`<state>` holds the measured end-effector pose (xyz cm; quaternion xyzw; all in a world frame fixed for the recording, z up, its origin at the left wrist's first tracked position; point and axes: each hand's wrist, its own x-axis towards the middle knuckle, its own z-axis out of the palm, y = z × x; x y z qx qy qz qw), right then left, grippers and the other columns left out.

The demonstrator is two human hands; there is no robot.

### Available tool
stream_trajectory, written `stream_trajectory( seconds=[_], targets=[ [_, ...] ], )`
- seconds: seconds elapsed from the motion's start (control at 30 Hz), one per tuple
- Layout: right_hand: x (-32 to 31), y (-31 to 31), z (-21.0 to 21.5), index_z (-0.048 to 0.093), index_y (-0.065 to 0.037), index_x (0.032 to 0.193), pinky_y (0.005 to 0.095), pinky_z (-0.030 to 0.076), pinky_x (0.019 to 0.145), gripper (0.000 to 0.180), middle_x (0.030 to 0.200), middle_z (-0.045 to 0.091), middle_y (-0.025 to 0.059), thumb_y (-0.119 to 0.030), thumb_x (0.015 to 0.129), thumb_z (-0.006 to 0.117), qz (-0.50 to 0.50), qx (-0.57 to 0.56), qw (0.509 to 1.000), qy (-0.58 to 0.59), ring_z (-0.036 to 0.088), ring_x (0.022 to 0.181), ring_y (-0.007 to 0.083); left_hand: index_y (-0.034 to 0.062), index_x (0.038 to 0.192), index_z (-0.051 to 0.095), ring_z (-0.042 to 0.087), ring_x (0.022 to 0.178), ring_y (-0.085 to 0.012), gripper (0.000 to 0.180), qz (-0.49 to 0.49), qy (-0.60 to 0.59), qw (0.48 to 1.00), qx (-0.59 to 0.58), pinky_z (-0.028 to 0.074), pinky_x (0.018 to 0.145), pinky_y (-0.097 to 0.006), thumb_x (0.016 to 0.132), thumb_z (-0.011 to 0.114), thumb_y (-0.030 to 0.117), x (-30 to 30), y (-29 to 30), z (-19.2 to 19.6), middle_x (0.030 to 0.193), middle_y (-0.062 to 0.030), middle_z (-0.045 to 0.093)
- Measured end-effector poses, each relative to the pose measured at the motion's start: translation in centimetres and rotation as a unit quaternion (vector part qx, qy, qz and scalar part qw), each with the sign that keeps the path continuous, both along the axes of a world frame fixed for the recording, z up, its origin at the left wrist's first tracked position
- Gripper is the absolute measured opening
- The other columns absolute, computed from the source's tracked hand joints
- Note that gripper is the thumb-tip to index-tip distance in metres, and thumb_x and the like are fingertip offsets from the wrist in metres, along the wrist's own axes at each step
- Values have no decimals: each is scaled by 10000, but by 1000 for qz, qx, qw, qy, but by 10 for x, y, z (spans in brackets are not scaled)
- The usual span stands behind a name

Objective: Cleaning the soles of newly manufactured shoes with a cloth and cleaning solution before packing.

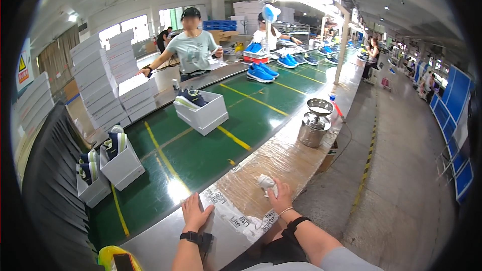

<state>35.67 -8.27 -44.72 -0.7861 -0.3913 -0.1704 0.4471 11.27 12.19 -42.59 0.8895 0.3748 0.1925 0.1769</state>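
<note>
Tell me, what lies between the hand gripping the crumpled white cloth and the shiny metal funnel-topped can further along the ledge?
Between the right hand on the crumpled white cloth and the shiny metal funnel-topped can, the head view shows only bare brown ledge under clear film.

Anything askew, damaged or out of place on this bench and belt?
The tape covering the bench edge is wrinkled and lifting near the left hand. The right hand holds a crumpled white cloth. The white shoe boxes on the green belt sit at mixed angles. Nothing looks spilled.
</note>
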Motion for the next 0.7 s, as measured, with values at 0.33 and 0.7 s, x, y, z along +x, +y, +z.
stream_trajectory(
  seconds=[0.33,0.7],
  targets=[
    [-2,-2,3,513,-74,1186,430,373,876,434,1013,580,163,-211,790,623,-13,5,1000,0,498,969,343,4,1342,377,322,1287,-298,854,2,11,1000,-9,128,1106,-451,741,610,564,1,2,-4,1355,-159,414],
    [-1,-1,4,516,-61,1170,424,376,870,416,1046,586,148,-220,799,611,-13,-8,1000,-7,506,959,337,-7,1331,386,338,1264,-308,848,2,6,1000,2,174,1081,-429,741,610,560,1,3,-5,1336,-168,429]
  ],
)
